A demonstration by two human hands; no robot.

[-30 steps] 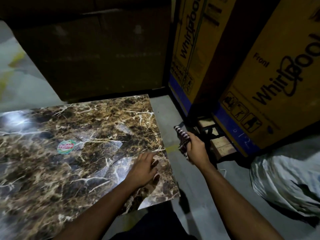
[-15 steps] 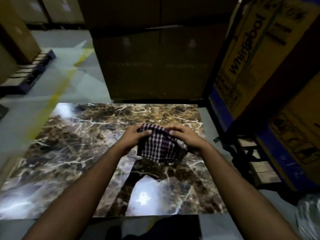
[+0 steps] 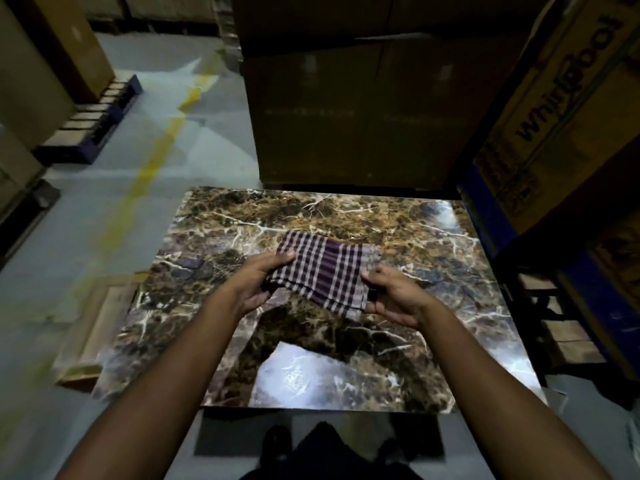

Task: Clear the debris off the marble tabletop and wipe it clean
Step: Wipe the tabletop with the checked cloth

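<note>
A brown marble tabletop [image 3: 214,265] with white veins fills the middle of the head view, glossy with light glare near its front edge. Above its centre I hold a purple and white checked cloth [image 3: 325,271] stretched between both hands. My left hand [image 3: 258,282] pinches the cloth's left edge. My right hand [image 3: 391,299] pinches its right edge. The cloth hangs folded, just above the marble. No loose debris shows on the tabletop.
Large cardboard boxes [image 3: 363,109] stand right behind the table, and yellow printed boxes [image 3: 561,126] on pallets crowd the right side. A wooden board [image 3: 97,320] lies under the table's left edge. Grey floor with a yellow stripe [image 3: 145,174] lies to the left.
My right hand brought the cloth from beside the table to over its middle. My left hand left the tabletop and took the cloth's other edge. The cloth is now spread wider between both hands.
</note>
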